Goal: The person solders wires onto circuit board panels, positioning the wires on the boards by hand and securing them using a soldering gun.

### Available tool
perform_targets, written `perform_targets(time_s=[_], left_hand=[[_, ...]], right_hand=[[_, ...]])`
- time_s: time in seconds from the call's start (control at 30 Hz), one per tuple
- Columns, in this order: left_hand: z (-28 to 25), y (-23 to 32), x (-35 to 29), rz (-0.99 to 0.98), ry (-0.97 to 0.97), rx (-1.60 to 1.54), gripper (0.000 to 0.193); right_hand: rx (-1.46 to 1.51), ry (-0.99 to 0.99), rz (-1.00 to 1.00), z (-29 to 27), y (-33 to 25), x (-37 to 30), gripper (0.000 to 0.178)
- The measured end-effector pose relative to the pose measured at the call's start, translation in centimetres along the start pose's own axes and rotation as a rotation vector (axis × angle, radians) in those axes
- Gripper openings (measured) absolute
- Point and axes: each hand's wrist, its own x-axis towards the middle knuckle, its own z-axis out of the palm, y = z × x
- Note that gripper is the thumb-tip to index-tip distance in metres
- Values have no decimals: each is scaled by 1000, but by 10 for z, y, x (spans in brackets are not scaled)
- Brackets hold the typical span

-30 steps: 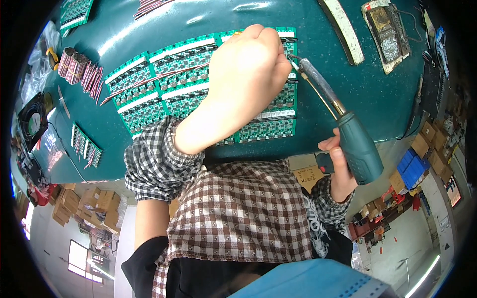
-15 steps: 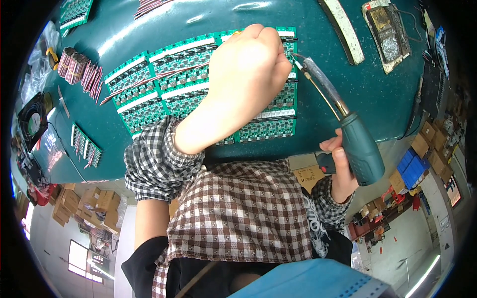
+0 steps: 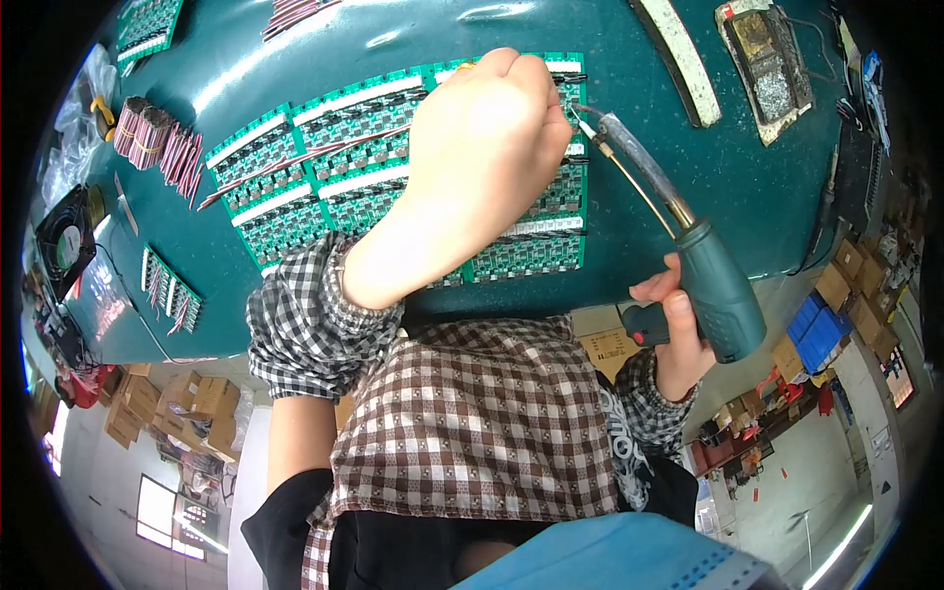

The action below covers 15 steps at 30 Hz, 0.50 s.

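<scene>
My right hand [image 3: 682, 344] clamped on iron [image 3: 726, 293], pointing toward eleven o'clock; left hand [image 3: 492, 123] over boards [image 3: 352, 200], can't tell if gripping.

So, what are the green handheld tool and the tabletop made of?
The tool's handle looks like matte plastic, by its evenly coloured, moulded body; its thin tube seems brass-like metal, golden and shiny. The tabletop may be vinyl or rubber sheeting, judging by glossy reflections.

Green bench [image 3: 777, 211], rows of circuit boards [image 3: 364, 197] mid-bench, reddish wire bundle [image 3: 143, 133] left, pale curved strip [image 3: 680, 61], stained tray [image 3: 767, 74] upper right
</scene>
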Motion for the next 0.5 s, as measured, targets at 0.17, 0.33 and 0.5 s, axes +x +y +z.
perform_targets(time_s=[0.17, 0.33, 0.5], left_hand=[[-2, -1, 3, -20, -48, -24, 9], [-1, 1, 2, -16, -36, -6, 9], [0, 0, 2, 3, -13, 18, 9]], right_hand=[[16, 3, 30, 0, -1, 1, 38], [12, 21, 26, 2, 1, 0, 37], [13, 19, 22, 4, -1, 1, 36]])
